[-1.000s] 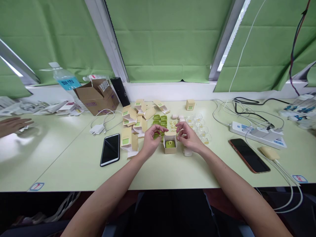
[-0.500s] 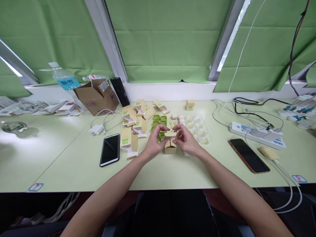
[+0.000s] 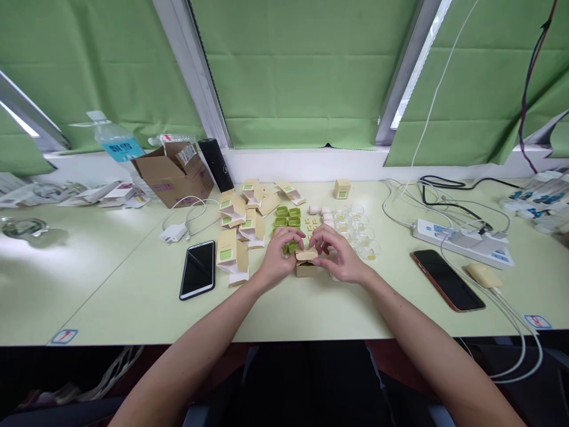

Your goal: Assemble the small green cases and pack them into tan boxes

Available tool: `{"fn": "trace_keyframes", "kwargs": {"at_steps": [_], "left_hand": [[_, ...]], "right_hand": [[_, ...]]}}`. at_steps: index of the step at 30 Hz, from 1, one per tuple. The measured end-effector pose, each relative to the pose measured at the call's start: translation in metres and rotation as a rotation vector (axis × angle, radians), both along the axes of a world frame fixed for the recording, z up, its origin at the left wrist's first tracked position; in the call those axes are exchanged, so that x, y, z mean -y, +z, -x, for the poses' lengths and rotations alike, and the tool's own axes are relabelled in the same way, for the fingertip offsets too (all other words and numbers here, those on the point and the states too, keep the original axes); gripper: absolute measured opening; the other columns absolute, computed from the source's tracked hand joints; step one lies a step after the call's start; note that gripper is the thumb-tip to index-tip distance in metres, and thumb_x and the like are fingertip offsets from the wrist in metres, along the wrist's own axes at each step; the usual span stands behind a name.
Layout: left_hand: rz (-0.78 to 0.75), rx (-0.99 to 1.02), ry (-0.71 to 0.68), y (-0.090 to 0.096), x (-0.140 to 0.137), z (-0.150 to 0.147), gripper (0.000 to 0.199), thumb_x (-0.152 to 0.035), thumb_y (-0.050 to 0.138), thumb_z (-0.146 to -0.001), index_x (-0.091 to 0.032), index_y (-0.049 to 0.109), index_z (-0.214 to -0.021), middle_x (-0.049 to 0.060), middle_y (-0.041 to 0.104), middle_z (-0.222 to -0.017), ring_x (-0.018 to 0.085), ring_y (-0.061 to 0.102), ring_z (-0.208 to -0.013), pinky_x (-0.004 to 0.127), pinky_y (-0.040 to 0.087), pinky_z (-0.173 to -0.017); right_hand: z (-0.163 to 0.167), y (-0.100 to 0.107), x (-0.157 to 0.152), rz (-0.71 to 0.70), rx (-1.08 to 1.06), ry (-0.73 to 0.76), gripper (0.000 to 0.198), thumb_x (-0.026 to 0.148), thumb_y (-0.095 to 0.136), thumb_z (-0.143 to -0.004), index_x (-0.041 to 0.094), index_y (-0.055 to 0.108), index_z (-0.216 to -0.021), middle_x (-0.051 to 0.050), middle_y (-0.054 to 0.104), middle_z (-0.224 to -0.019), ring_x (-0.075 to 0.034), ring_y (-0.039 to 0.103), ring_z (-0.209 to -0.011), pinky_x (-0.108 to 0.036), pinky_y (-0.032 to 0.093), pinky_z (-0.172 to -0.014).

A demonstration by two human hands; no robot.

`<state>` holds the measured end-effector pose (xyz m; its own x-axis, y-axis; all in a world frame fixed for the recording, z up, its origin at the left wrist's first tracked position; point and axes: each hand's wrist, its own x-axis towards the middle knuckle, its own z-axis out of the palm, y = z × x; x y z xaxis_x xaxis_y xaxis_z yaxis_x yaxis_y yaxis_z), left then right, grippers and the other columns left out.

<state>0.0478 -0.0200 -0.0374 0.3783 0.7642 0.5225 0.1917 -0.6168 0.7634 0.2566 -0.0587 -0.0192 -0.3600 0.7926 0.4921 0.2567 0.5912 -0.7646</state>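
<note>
A small tan cardboard box [image 3: 306, 271] stands on the table in front of me, its top lid folded partway over the opening. My left hand [image 3: 280, 256] has its fingers curled at the left end of the lid. At the right end, my right hand [image 3: 338, 256] pinches the lid's edge with thumb and fingers. Just behind my hands lie several green trays [image 3: 287, 217], small yellow pieces [image 3: 310, 222] and pale pink pieces [image 3: 326, 216]. Clear plastic cups [image 3: 358, 228] with yellow spots sit to the right.
Flattened and half-open tan boxes [image 3: 233, 252] lie on the left, beside a phone [image 3: 198, 270] and a charger [image 3: 174, 232]. One closed box [image 3: 342, 189] stands at the back. A power strip [image 3: 462, 242] and another phone [image 3: 448, 280] are on the right. A brown carton [image 3: 178, 178] stands back left.
The box lid has come down toward me and now covers much of the opening and the inner flaps. Both hands have shifted slightly with it.
</note>
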Motion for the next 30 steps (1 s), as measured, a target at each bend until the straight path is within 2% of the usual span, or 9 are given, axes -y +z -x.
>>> {"fn": "trace_keyframes", "kwargs": {"at_steps": [5, 10, 13, 21, 30], "left_hand": [[-0.144, -0.002, -0.017, 0.009, 0.003, 0.006, 0.015, -0.012, 0.058, -0.077, -0.023, 0.066, -0.081, 0.009, 0.073, -0.102, 0.028, 0.06, -0.107, 0.045, 0.049, -0.095], [-0.368, -0.084, -0.013, 0.013, 0.002, 0.013, 0.007, -0.021, 0.061, -0.082, -0.024, 0.065, -0.077, 0.005, 0.066, -0.07, 0.025, 0.056, -0.076, 0.042, 0.043, -0.075], [-0.453, -0.151, -0.05, 0.009, -0.001, 0.016, 0.009, -0.023, 0.061, -0.083, -0.024, 0.064, -0.075, 0.0, 0.058, -0.057, 0.02, 0.05, -0.059, 0.04, 0.037, -0.069], [-0.456, -0.22, -0.103, 0.004, -0.006, 0.02, 0.017, -0.029, 0.06, -0.088, -0.025, 0.065, -0.072, -0.001, 0.055, -0.051, 0.017, 0.047, -0.051, 0.038, 0.036, -0.066], [-0.479, -0.209, -0.113, 0.004, -0.004, 0.021, 0.019, -0.03, 0.061, -0.09, -0.026, 0.068, -0.072, -0.001, 0.052, -0.049, 0.018, 0.045, -0.049, 0.037, 0.034, -0.062]], "right_hand": [[0.001, -0.003, 0.0, -0.122, -0.014, -0.042, 0.005, 0.024, 0.069, -0.089, 0.024, 0.063, -0.089, -0.001, 0.058, -0.084, -0.016, 0.053, -0.069, -0.032, 0.045, -0.062], [0.003, -0.006, 0.002, -0.167, 0.059, -0.069, 0.005, 0.023, 0.067, -0.088, 0.024, 0.063, -0.084, 0.002, 0.052, -0.07, -0.016, 0.048, -0.063, -0.031, 0.041, -0.06], [0.002, -0.006, 0.002, -0.171, 0.101, -0.071, 0.006, 0.02, 0.065, -0.086, 0.024, 0.063, -0.082, 0.003, 0.048, -0.066, -0.015, 0.046, -0.061, -0.03, 0.039, -0.06], [0.002, -0.008, 0.002, -0.205, 0.133, -0.052, 0.009, 0.016, 0.062, -0.082, 0.024, 0.064, -0.078, 0.005, 0.046, -0.061, -0.013, 0.041, -0.056, -0.029, 0.034, -0.056], [-0.002, -0.007, 0.003, -0.222, 0.139, -0.038, 0.015, 0.023, 0.059, -0.088, 0.023, 0.07, -0.078, 0.002, 0.052, -0.058, -0.014, 0.043, -0.052, -0.029, 0.034, -0.053]]}}
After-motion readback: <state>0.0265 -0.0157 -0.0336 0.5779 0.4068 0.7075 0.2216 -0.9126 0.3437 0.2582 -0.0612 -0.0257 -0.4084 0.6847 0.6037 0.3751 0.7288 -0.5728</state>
